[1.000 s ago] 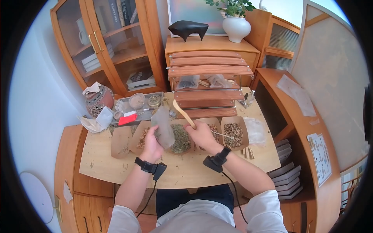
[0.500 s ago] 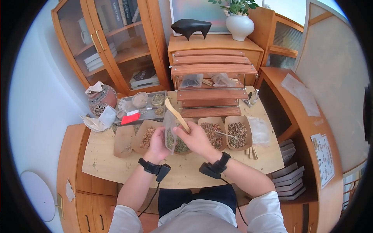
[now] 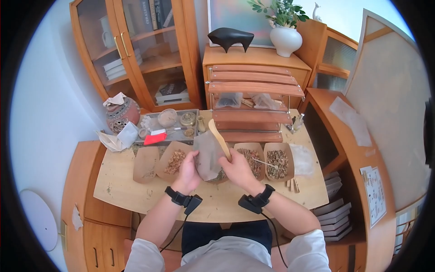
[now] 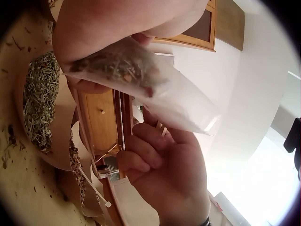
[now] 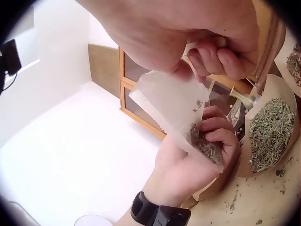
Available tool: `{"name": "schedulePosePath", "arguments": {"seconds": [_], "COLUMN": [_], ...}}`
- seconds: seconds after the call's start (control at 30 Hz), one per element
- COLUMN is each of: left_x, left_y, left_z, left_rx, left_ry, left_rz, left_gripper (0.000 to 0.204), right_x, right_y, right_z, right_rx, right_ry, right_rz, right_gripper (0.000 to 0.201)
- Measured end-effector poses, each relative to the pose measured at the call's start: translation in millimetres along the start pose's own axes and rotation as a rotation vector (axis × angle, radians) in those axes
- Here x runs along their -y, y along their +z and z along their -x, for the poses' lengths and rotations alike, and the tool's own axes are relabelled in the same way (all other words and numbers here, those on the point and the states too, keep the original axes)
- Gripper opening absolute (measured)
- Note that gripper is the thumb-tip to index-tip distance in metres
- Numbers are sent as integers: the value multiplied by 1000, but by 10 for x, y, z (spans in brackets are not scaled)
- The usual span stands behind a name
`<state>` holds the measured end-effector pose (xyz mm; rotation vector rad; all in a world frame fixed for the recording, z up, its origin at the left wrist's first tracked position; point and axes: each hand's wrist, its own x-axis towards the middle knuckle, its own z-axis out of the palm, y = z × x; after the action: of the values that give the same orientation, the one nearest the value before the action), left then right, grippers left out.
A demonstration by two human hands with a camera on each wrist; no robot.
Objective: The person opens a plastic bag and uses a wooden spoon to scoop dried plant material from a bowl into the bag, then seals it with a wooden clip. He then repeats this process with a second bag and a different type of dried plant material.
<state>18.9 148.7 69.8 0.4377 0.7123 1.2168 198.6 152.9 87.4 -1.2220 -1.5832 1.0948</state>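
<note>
My left hand (image 3: 186,176) holds a translucent pouch (image 3: 206,156) from its left side. Dried herb bits (image 4: 124,70) lie in the pouch's lower part, showing through its wall. My right hand (image 3: 240,171) grips a curved, light wooden stick (image 3: 219,137), which points up and away. In the right wrist view, the right thumb (image 5: 182,70) meets the pouch's upper edge while the other fingers curl. Below the hands is a brown paper tray of green dried herb (image 5: 270,136), mostly hidden by the pouch in the head view.
Paper trays with dried plant pieces stand either side: pinkish flakes (image 3: 176,162) left, mixed pieces (image 3: 277,163) right, with a white spoon (image 3: 265,163) across them. Behind are a slatted wooden rack (image 3: 247,113) and a grey tray (image 3: 158,141) of small jars. Clear bags (image 3: 302,159) lie far right.
The pouch has turned from nearly edge-on to show its broad face. My right hand, apart from the pouch at first, has come up against it, still gripping the wooden stick.
</note>
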Motion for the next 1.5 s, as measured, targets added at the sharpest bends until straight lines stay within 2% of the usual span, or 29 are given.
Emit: {"name": "schedulePosePath", "arguments": {"seconds": [0.1,0.13,0.2,0.3,0.4,0.5,0.63,0.8,0.9,1.0,1.1,1.2,1.27,1.37,1.4,1.5], "left_x": [11,15,-11,-105,-511,-620,-757,-818,-773,-752,-826,-843,-796,-714,-683,-631], "left_y": [-81,-91,-16,96,339,429,347,149,76,26,3,-23,-116,-184,-189,-175], "left_z": [-10,22,140,279,646,786,910,1000,1003,984,1015,1056,1013,997,993,997], "left_rx": [13,-47,-175,-183,108,458,616,737,757,731,626,322,284,231,216,187], "left_ry": [15,90,240,784,1203,1262,1132,995,1069,1069,1168,1261,1154,1023,984,998], "left_rz": [-77,-207,-466,-799,-1649,-1871,-1977,-2008,-1979,-2018,-2059,-2135,-2103,-2091,-2092,-2093], "left_gripper": [40,39,41,42,36,21,9,12,14,14,14,11,11,12,12,11], "right_x": [-16,24,48,107,121,203,151,-19,-32,-46,-39,-17,46,-63,-156,-231], "right_y": [-49,-56,-37,-46,-24,-8,52,111,252,349,410,413,378,278,200,-137], "right_z": [-29,-12,45,124,161,211,203,131,177,120,74,69,81,72,11,-78], "right_rx": [50,57,8,22,96,162,155,129,139,206,211,223,274,119,126,178], "right_ry": [56,106,84,98,133,147,70,24,-6,22,37,58,106,83,128,87], "right_rz": [-138,-179,-155,-61,-26,-29,22,99,61,112,239,254,243,108,84,165], "right_gripper": [27,25,26,25,26,31,30,25,23,23,28,31,34,36,37,35]}}
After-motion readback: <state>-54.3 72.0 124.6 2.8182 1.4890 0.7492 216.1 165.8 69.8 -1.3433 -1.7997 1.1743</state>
